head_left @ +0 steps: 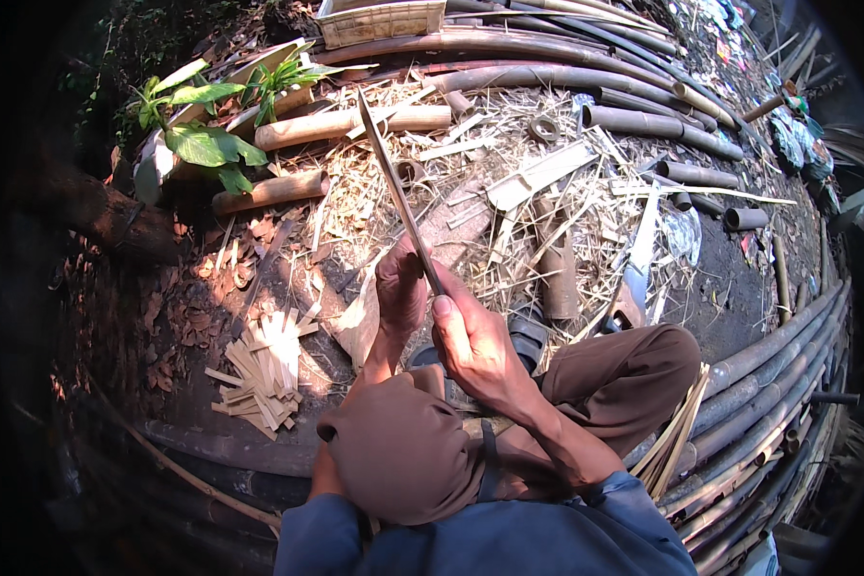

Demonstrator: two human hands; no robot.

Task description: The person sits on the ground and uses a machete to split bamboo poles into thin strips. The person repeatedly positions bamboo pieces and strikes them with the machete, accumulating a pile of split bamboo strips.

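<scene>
Bamboo poles [754,396], 4 o'clock; long dark strip [393,179], blade or bamboo uncertain, at centre.
Strip: long axis toward 11 o'clock from the grip, pointed end outermost. Handsaw [640,252], 3 o'clock. Pale slat pile [264,370], 8 o'clock. Right hand [475,341]: fingers clenched around strip's lower end. Left hand [401,288]: curled alongside, nearer the tip; grasp cannot be told.

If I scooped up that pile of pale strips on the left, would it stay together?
Probably not: the pale strips lie crisscrossed with no tie showing, so some would likely slip out. Each looks thin, so probably light. They look flat, so they'd hardly roll.
</scene>
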